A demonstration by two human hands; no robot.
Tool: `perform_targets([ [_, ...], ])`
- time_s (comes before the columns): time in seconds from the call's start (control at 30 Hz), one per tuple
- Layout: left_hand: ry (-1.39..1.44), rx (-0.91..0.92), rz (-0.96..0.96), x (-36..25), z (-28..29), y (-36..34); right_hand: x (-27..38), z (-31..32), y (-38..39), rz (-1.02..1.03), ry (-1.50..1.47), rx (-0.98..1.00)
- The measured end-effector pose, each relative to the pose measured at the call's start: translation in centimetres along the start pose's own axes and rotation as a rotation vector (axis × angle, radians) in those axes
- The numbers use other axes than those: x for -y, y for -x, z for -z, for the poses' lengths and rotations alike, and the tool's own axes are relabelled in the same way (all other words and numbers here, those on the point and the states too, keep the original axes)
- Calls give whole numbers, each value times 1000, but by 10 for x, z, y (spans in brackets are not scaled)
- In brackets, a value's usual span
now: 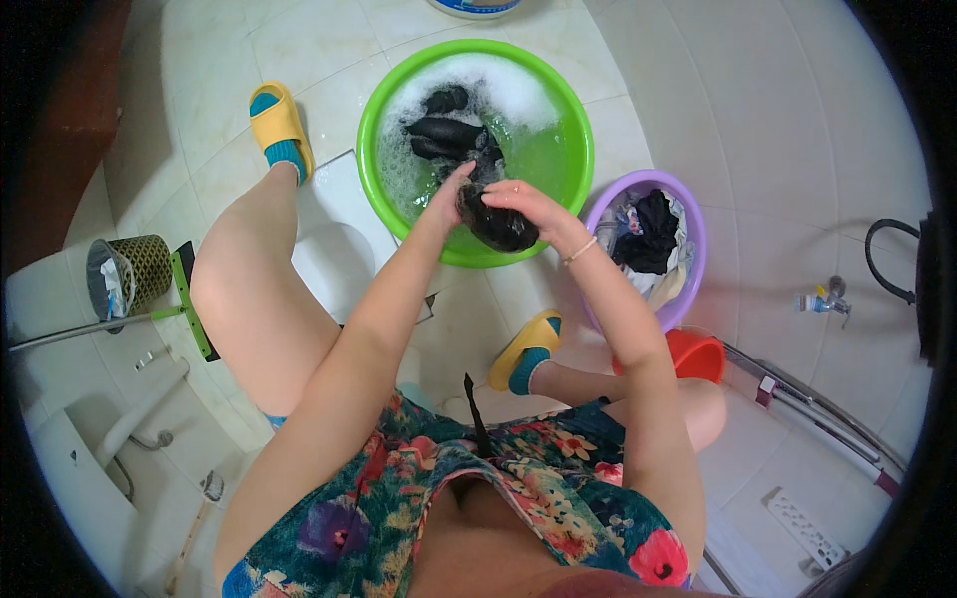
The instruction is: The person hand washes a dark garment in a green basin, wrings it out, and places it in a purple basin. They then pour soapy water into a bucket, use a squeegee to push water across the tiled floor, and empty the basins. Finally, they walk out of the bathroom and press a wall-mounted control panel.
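My left hand [448,199] and my right hand [526,207] grip a wet, bunched black cloth [497,224] over the near part of a green basin [581,135]. The left grips its left end, while the right's fingers curl over its top right. Soapy water with thick white foam [523,92] fills the basin, and other black garments [444,135] lie soaking in it. A purple basin [695,269] of mixed laundry [648,229] stands to the right of the green one.
Around me are a white squat toilet [329,249], a patterned bin [145,269], a green squeegee mop [194,309], a red bucket [698,354], a wall tap [827,297] and metal poles [812,409]. My feet in yellow slides [282,130] are spread on the tiled floor.
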State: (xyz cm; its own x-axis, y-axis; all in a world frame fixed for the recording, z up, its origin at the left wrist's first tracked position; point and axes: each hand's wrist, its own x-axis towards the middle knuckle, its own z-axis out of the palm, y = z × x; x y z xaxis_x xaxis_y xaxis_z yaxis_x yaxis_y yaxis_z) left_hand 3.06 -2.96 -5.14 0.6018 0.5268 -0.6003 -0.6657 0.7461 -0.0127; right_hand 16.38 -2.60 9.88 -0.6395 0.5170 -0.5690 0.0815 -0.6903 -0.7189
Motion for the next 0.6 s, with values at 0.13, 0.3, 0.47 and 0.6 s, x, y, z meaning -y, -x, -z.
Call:
perform_targets([
  [0.13, -306, -148, -260, -1, -13, -3, 13, -1, 16, -108, 116, 5],
  [0.3, -937, -287, -574, 14, -88, 20, 13, 45, 32, -441, 463, -280],
  [0.47, -1747, -67, -802, 29, -116, 47, 16, 66, 1, -185, 235, -516],
  [0.6, -2070, 123, -671, 51, -96, 43, -18, 76, -39, -162, 421, -220],
])
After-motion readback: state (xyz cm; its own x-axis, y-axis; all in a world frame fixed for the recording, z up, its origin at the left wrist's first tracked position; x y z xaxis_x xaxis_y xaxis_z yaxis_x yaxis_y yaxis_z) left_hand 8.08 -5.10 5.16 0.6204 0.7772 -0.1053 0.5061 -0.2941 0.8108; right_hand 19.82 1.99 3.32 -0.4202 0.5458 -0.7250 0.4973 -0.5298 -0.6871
